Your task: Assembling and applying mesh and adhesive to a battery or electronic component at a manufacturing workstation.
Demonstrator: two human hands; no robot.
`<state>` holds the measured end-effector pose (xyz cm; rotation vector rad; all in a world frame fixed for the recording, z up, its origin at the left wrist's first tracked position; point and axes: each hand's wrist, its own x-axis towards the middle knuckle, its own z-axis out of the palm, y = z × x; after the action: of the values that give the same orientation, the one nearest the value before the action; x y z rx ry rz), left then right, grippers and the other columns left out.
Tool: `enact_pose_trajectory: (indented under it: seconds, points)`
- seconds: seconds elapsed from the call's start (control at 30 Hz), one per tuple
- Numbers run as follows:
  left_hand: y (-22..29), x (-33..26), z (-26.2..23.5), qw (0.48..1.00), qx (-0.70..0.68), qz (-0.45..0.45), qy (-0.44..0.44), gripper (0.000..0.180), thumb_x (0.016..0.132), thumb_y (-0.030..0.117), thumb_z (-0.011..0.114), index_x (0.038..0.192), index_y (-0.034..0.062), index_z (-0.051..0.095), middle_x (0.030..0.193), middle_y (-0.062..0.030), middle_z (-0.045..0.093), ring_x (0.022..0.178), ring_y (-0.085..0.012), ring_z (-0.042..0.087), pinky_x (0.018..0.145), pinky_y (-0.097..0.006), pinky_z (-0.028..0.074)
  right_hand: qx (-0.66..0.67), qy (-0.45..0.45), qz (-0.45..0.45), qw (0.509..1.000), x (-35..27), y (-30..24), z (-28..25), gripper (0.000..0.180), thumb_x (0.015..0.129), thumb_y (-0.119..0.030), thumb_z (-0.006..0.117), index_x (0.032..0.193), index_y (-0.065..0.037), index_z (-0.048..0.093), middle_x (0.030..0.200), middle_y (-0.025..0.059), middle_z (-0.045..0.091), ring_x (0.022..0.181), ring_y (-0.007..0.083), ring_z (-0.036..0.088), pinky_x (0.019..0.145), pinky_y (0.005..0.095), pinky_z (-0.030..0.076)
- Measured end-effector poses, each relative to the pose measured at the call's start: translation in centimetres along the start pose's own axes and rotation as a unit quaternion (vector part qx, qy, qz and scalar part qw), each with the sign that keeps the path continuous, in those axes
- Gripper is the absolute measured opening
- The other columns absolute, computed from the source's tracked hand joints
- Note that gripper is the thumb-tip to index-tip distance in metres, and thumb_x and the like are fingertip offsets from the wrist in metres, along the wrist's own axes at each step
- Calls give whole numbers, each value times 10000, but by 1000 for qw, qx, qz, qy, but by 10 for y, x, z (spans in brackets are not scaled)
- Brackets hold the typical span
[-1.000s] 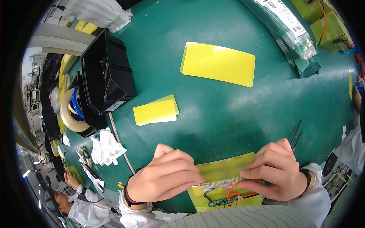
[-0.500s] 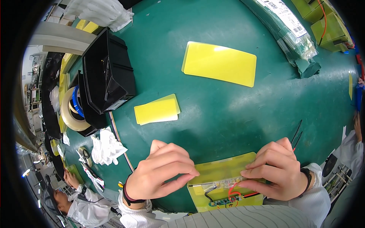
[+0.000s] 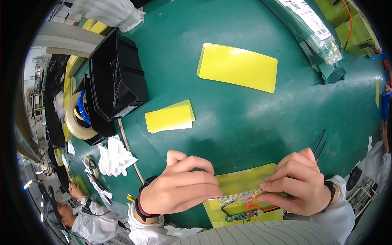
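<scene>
In front of me lies a yellow battery pack [image 3: 267, 173] with a green circuit board [image 3: 241, 217] and red, black and orange wires on its near side. A shiny clear strip [image 3: 241, 197], seemingly tape, runs along the pack's edge between my hands. My left hand [image 3: 179, 188] is closed, its fingertips pinching the strip's left part against the pack. At the right part, my right hand [image 3: 296, 183] pinches the strip between thumb and fingers, close to a red wire. What lies beneath the fingertips is hidden.
Yellow sheets lie in a small stack [image 3: 169, 117] and a larger stack [image 3: 239, 67]. At left are a black bin [image 3: 118, 77], tape rolls [image 3: 75, 118], crumpled white paper [image 3: 116, 157] and scissors [image 3: 92, 173]. A green wrapped package [image 3: 308, 34] lies far right. Other people work at both sides.
My left hand has moved slightly right and down along the strip, its fingertips now pressed to the pack's edge. My right hand has barely moved.
</scene>
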<state>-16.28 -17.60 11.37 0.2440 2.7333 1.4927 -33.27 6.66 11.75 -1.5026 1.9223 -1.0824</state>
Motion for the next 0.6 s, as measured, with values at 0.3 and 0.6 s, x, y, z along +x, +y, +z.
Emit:
enact_pose_trajectory:
  seconds: [0.3,0.6]
  points:
    - [-2,-1,-4,1000,-6,-2,-20,174,806,108,779,969,124,721,1001,29,658,1010,-157,629,785,-360,254,-4,-2,2,1000,0,-1,-1,235,709,-234,867,862,-106,743,805,-33,626,709,133,590,663,309,320]
    - [2,3,-3,997,-7,-73,38,139,714,119,829,845,115,785,837,28,694,902,-179,663,789,-329,314,-3,-2,0,1000,0,1,-1,232,711,-233,868,861,-106,745,802,-32,626,710,130,593,661,307,320]
